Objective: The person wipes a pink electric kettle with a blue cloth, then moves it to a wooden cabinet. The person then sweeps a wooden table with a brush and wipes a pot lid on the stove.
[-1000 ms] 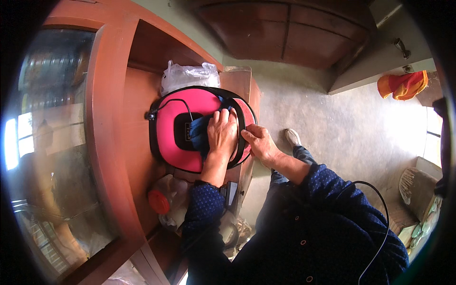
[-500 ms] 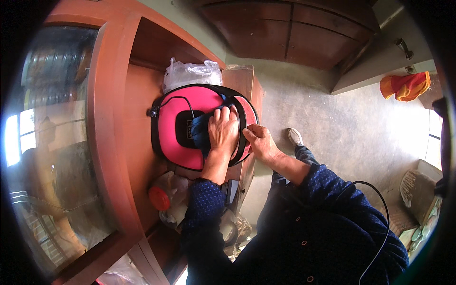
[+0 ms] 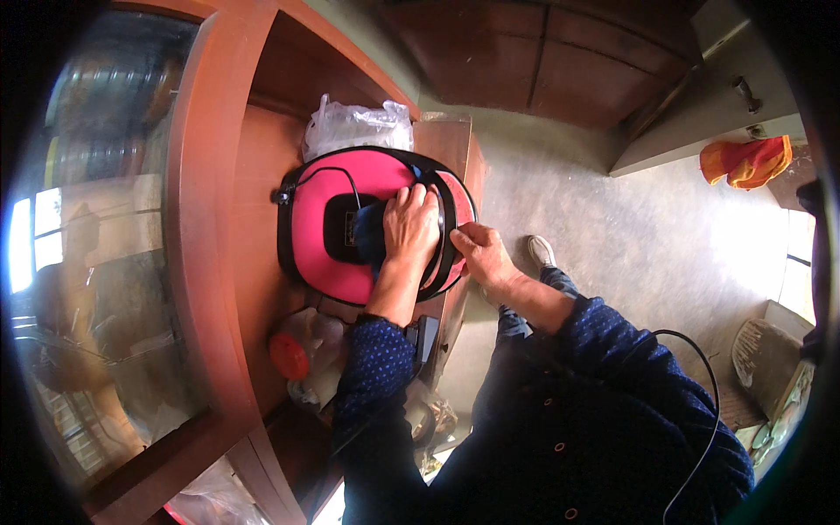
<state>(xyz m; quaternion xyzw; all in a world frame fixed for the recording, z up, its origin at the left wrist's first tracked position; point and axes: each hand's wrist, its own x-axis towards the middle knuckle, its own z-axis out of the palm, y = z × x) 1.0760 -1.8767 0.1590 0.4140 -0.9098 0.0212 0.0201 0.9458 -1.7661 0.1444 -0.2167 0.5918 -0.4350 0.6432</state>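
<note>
- Pink-and-black appliance (image 3: 334,229) stays on the worktop (image 3: 444,136).
- Blue cloth (image 3: 371,234) remains under the left hand (image 3: 411,226), fingers together, whether gripping I cannot tell; work seemingly continues there.
- Right hand (image 3: 484,254): fingers still pinch the appliance's edge, apparently steadying it.

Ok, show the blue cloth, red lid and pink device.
Blue cloth (image 3: 371,233), head view: its uncovered part.
Red lid (image 3: 289,356), head view: middle of its top.
Pink device (image 3: 336,232), head view: its black central part.

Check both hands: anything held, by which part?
Left hand covers the right part of a dark blue cloth; gripped or pressed, can't tell. Right hand appears to pinch a curved black band by its right edge, on a rounded pink-and-black case.
</note>
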